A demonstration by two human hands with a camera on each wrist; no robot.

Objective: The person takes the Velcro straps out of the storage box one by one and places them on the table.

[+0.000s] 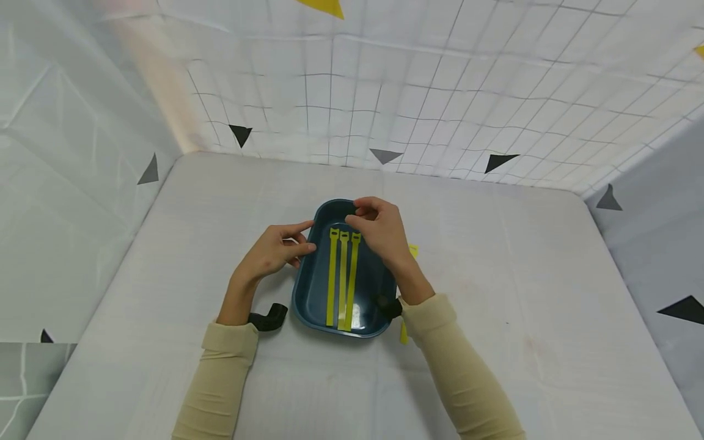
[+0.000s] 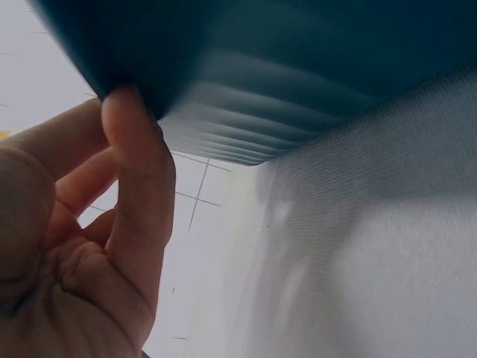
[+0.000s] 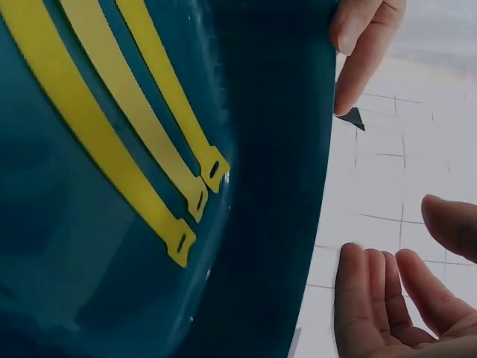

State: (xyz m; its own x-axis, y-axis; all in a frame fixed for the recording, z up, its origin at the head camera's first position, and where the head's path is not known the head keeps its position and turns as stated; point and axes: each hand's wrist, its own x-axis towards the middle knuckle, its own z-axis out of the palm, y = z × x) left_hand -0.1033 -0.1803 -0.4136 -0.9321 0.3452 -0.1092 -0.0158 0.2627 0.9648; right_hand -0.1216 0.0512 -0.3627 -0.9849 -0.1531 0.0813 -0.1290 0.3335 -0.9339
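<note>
A dark teal tray (image 1: 310,293) with rounded corners has three yellow cable straps (image 1: 342,275) lying lengthwise inside, their slotted heads toward the far end. My left hand (image 1: 277,247) holds the tray's left rim between thumb and finger; in the left wrist view, a fingertip (image 2: 123,104) lies against the outer side. Over the tray's far right corner hovers my right hand (image 1: 379,226), fingers loosely bent. The right wrist view shows that hand (image 3: 402,298) just beyond the rim, thumb apart from the fingers and nothing between them.
More yellow strap material (image 1: 404,334) lies on the table right of the tray, partly hidden by the right forearm. A black wrist camera (image 1: 269,318) sits at the left wrist. White table surface (image 1: 522,275) surrounds the tray, and a gridded white wall (image 1: 412,110) stands behind.
</note>
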